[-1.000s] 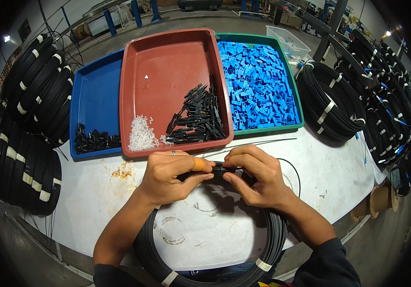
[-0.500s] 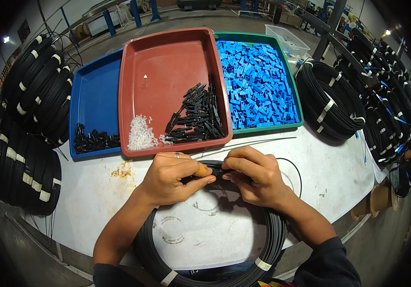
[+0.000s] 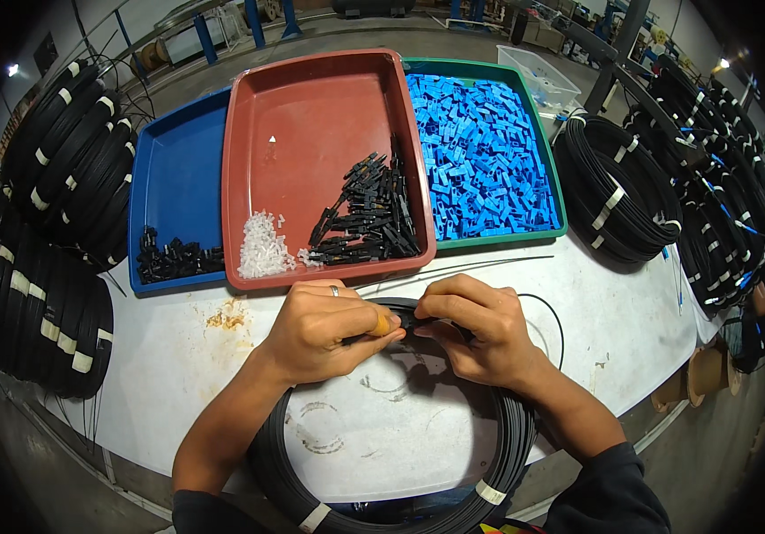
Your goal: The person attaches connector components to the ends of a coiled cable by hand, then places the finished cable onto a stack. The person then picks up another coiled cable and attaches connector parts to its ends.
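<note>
A coil of black cable (image 3: 514, 436), bound with white tape, lies at the near edge of the table under my forearms. Over its far side, my left hand (image 3: 329, 329) and my right hand (image 3: 472, 322) come fingertip to fingertip. Each hand pinches with thumb and fingers at a small black piece (image 3: 407, 322) between them. Fingers and shadow hide most of that piece, so I cannot tell its kind. My left hand has a ring and an orange-brown wrap on one finger. A loose cable end (image 3: 561, 329) loops out to the right of my right hand.
Beyond my hands stand a blue tray (image 3: 178, 169) with black parts, a red tray (image 3: 320, 107) with white pieces and black connectors, and a green tray (image 3: 562, 214) full of blue clips. Cable coils (image 3: 44, 320) stack at left; another coil (image 3: 618, 191) lies at right.
Both hands stay at almost the same place, still pinching; the fingertips have shifted only slightly. The trays and coils have not moved on the table.
</note>
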{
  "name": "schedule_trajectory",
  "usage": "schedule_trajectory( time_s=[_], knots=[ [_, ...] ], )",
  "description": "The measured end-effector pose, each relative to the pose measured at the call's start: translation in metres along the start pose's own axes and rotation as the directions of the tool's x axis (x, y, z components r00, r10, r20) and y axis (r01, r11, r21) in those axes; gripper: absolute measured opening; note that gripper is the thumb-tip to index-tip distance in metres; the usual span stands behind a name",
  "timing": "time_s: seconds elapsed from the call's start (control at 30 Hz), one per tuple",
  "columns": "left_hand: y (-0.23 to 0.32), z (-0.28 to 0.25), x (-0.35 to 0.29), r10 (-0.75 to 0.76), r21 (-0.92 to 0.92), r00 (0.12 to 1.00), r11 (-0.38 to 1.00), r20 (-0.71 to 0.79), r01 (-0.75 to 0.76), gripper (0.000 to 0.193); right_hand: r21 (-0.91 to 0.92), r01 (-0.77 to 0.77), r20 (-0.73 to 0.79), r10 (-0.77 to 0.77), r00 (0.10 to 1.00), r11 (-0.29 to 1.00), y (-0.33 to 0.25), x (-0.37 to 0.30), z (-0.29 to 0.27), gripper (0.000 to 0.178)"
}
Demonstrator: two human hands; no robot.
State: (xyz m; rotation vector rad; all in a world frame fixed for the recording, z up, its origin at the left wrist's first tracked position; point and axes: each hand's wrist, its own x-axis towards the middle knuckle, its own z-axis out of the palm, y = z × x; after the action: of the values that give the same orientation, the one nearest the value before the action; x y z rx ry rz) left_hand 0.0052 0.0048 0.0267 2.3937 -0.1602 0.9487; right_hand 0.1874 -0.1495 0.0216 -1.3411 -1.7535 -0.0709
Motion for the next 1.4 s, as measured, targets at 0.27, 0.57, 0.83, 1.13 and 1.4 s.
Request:
schedule_trajectory(
  time_s=[0.27,0.57,0.83,1.13,1.4],
  knots=[
    [-0.0008,-0.0012,0.0001,0.069,0.023,0.998,0.997,0.014,-0.069,0.016,0.015,-0.022,0.02,0.022,1.0,1.0,0.0011,0.0,0.0023,0.022],
    [-0.0003,-0.0023,0.0001,0.084,0.041,0.996,0.996,0.021,-0.084,0.012,0.04,-0.03,-0.011,0.03,0.999,0.999,-0.0009,0.0006,0.0001,0.021],
    [-0.0008,-0.0007,-0.0006,0.044,0.042,0.998,0.998,-0.034,-0.043,0.011,0.057,-0.031,-0.026,0.032,0.999,0.998,0.0005,0.0024,0.0014,0.02],
    [0.0006,-0.0025,-0.0005,0.079,0.076,0.997,0.994,0.019,-0.081,0.011,0.06,-0.069,0.035,0.067,0.997,0.996,0.0005,0.0004,0.0018,0.021],
    [-0.0007,-0.0017,-0.0017,0.064,0.042,0.998,0.997,0.012,-0.065,0.01,0.073,-0.012,-0.016,0.013,1.0,0.997,0.0021,0.0003,0.0003,0.022]
  ],
)
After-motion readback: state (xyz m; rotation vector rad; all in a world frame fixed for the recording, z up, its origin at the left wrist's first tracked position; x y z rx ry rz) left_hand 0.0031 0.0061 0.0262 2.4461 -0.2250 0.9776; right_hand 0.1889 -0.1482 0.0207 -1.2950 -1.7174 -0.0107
